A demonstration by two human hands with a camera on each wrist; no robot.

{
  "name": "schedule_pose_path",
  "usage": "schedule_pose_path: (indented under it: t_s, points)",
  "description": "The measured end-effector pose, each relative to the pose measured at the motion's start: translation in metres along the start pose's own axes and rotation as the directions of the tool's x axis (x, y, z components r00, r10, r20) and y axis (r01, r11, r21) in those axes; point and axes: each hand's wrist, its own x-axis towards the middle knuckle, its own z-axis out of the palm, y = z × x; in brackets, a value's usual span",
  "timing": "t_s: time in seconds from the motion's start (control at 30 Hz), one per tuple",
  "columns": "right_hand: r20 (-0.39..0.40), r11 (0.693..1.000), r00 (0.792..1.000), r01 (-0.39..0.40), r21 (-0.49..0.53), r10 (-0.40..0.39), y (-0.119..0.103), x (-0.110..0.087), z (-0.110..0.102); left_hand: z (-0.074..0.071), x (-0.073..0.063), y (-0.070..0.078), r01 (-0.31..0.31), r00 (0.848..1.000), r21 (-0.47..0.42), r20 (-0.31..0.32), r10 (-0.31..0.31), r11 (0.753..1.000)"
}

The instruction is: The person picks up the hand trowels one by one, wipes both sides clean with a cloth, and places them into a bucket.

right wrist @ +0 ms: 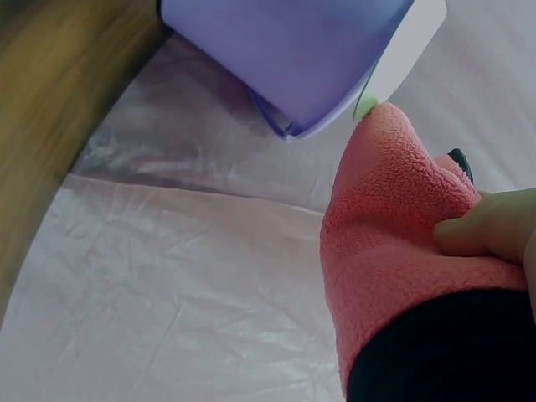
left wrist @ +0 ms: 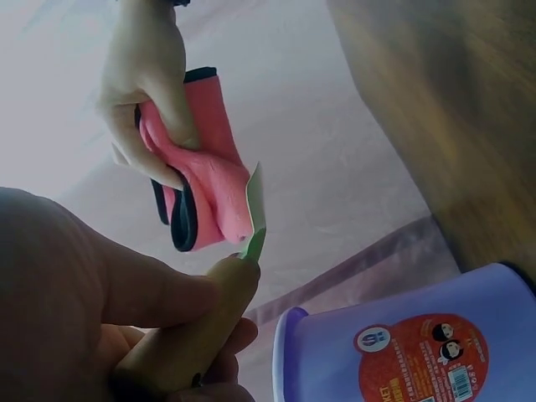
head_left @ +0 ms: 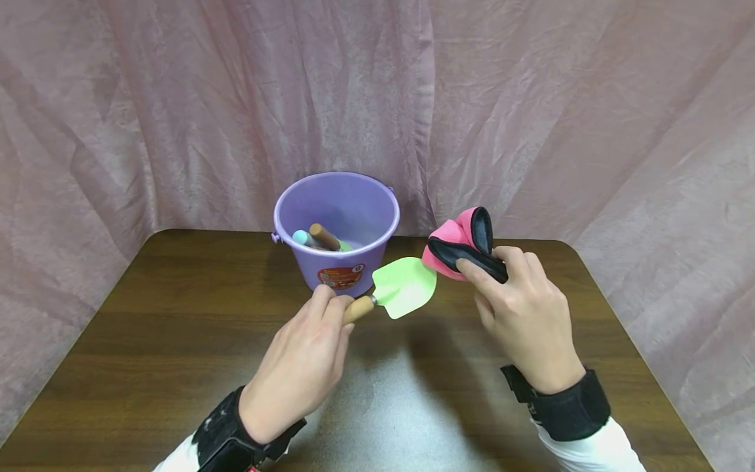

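My left hand point(head_left: 301, 357) grips the wooden handle of a small trowel point(head_left: 406, 286) with a light green blade, held up above the table and pointing right. In my right hand point(head_left: 527, 318) is a folded pink cloth point(head_left: 451, 244) with black edging, pinched between thumb and fingers. Its fuzzy tip meets the far edge of the blade, as the right wrist view shows at the cloth point(right wrist: 394, 193). A purple bucket point(head_left: 307, 263) stands upright just behind the trowel. Inside it lean a brown handle point(head_left: 324, 236) and a light blue handle end point(head_left: 302, 237); their lower parts are hidden.
The brown wooden table point(head_left: 194, 367) has rounded far corners. Behind its far edge hangs a pinkish curtain point(head_left: 265, 98). A red label point(head_left: 341, 276) is on the bucket's front, and something green point(head_left: 345, 246) shows inside near the rim.
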Motion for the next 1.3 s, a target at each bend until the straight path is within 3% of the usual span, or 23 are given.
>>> schedule_pose_path:
  t_s: [0.57, 0.9, 1.1, 1.3]
  points:
    - [0.014, 0.982, 0.986, 0.164, 0.091, -0.166, -0.026, -0.001, 0.016, 0.004, -0.002, 0.003, 0.035, 0.997, -0.056, 0.07, -0.032, 0.998]
    - [0.036, 0.961, 0.984, 0.162, 0.224, -0.175, -0.035, -0.002, 0.015, 0.005, -0.002, 0.003, 0.047, 0.996, -0.059, 0.081, -0.042, 0.997]
    - [0.055, 0.941, 0.99, 0.104, 0.323, -0.128, -0.037, -0.003, 0.015, 0.006, -0.001, 0.002, 0.051, 0.996, -0.074, 0.071, -0.046, 0.996]
    - [0.082, 0.933, 0.991, 0.075, 0.351, -0.11, -0.039, -0.003, 0.015, 0.006, -0.001, 0.001, 0.057, 0.997, -0.077, 0.06, -0.053, 0.995]
